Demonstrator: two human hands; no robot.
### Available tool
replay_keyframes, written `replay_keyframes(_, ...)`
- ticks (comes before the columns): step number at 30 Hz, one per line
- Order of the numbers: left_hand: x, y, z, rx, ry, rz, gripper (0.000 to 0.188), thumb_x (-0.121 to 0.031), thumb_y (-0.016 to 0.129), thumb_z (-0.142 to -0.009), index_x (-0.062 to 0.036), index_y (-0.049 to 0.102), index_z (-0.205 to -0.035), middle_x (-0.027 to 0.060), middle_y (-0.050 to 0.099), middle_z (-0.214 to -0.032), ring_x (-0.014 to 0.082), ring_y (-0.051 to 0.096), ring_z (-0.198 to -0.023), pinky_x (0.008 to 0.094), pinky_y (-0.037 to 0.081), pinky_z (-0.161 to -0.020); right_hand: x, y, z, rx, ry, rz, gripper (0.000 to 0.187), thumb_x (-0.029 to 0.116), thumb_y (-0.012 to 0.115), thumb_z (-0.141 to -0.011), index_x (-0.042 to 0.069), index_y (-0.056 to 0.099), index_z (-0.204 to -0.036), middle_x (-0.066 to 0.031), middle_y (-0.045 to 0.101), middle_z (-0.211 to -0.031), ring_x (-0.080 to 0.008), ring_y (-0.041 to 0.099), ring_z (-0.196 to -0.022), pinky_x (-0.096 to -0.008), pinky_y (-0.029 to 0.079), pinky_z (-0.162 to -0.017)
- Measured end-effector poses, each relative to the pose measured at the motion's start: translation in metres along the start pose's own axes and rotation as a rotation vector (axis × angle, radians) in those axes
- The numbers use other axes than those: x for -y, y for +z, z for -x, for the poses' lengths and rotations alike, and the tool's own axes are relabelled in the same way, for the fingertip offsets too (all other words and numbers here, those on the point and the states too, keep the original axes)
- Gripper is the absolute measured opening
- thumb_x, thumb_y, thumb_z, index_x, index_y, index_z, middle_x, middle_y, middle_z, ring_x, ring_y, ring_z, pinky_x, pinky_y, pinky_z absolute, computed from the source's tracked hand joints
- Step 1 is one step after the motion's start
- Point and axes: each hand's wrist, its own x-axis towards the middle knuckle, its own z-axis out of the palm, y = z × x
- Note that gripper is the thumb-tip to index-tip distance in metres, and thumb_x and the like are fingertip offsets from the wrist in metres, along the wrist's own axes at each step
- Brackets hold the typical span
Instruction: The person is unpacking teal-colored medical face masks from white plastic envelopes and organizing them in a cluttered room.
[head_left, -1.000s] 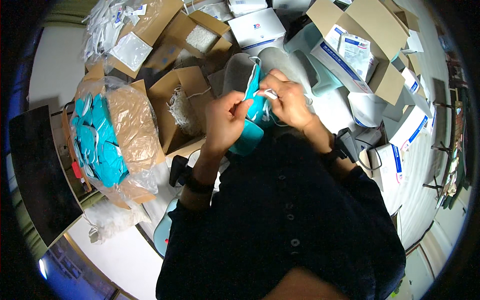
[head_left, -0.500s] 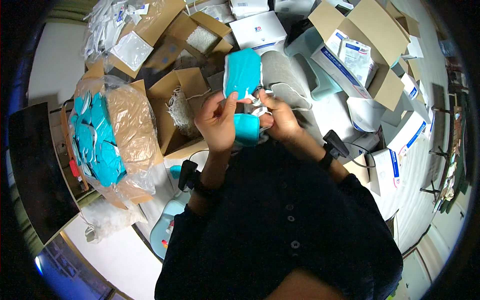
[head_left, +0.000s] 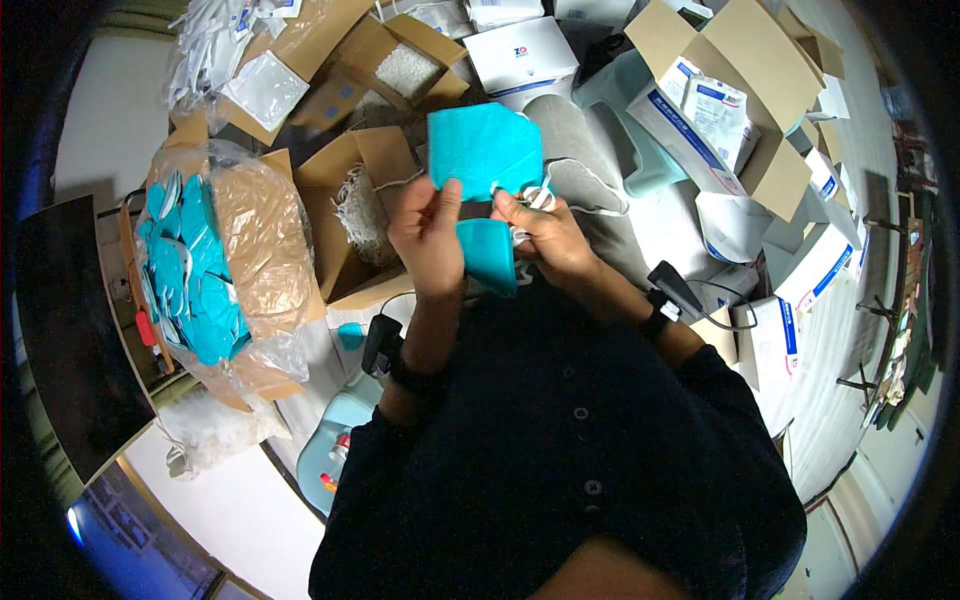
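A teal face mask [head_left: 484, 150] with an angular outline is held up in front of me, its broad side showing. My left hand [head_left: 428, 235] is closed on its lower left corner, the thumb lying on top. At its lower right, my right hand [head_left: 552, 232] pinches the edge where a white cord [head_left: 541, 198] loops over the fingers. Just below, between my hands, is a second teal face mask [head_left: 485, 250]; which fingers bear it I cannot tell. Wrist straps with small black devices sit on both my forearms.
On the left stands a plastic-lined carton [head_left: 262, 240] of teal masks [head_left: 195, 270]. An open carton [head_left: 340, 165] near my left hand contains white cords [head_left: 360, 215]. A grey padded roll [head_left: 560, 135] lies beyond my right hand, beside a pale-blue stool [head_left: 632, 130] and an open carton [head_left: 765, 60] holding white packets.
The upper mask has turned and spread out, showing a wider face. My right thumb has shifted left to its lower edge. The lower mask has moved slightly left.
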Motion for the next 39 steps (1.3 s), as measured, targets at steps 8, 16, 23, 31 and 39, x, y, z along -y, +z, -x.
replay_keyframes(8,0.032,-0.021,-0.024,-0.226,-0.172,0.371,0.008,-0.006,0.064,-0.09,-0.0018,0.064,-0.097,0.0061,0.065,-0.092,0.0136,0.059,-0.082,0.0285,0.048,-0.079,-0.01,0.015,0.013,0.014,-0.06,0.076,0.021,0.022,0.064,-0.091,0.007,0.062,-0.076,0.0009,0.057,-0.067,-0.0085,0.05,-0.058,-0.0254,0.039,-0.053)
replay_keyframes(16,0.085,-0.116,-0.08,-0.239,-0.04,0.268,0.022,-0.026,0.05,-0.093,-0.0053,0.057,-0.096,0.013,0.062,-0.097,0.0243,0.061,-0.083,0.0369,0.053,-0.074,0.011,0.001,0.058,0.161,-0.25,0.38,0.031,0.024,0.065,-0.092,0.004,0.058,-0.069,0.0011,0.057,-0.066,-0.0061,0.05,-0.058,-0.0234,0.039,-0.053)
replay_keyframes(23,0.054,-0.17,-0.089,0.123,-0.378,0.191,0.034,-0.041,0.057,-0.091,-0.008,0.061,-0.087,0.0044,0.058,-0.073,0.0171,0.055,-0.066,0.0275,0.046,-0.063,0.043,-0.074,0.074,-0.358,-0.506,0.828,0.028,0.023,0.062,-0.093,0.0,0.06,-0.077,-0.0054,0.061,-0.084,-0.0128,0.055,-0.079,-0.0268,0.042,-0.069)
replay_keyframes(31,0.052,-0.058,-0.031,0.554,-0.213,-0.702,0.03,-0.028,0.076,-0.078,-0.0018,0.068,-0.089,0.0115,0.069,-0.087,0.0203,0.066,-0.078,0.0313,0.051,-0.073,0.02,-0.053,0.016,-0.271,-0.426,1.092,0.023,0.027,0.068,-0.086,0.005,0.064,-0.091,-0.0124,0.067,-0.078,-0.0259,0.065,-0.071,-0.0372,0.05,-0.064)
replay_keyframes(39,0.032,-0.035,0.009,0.605,0.059,-0.78,0.032,-0.03,0.077,-0.078,-0.0025,0.069,-0.091,0.013,0.07,-0.086,0.0228,0.069,-0.081,0.0352,0.054,-0.074,-0.021,-0.069,-0.029,-0.117,-0.456,1.203,0.028,0.032,0.072,-0.08,0.005,0.066,-0.088,-0.0125,0.067,-0.073,-0.0296,0.066,-0.066,-0.0394,0.05,-0.06)
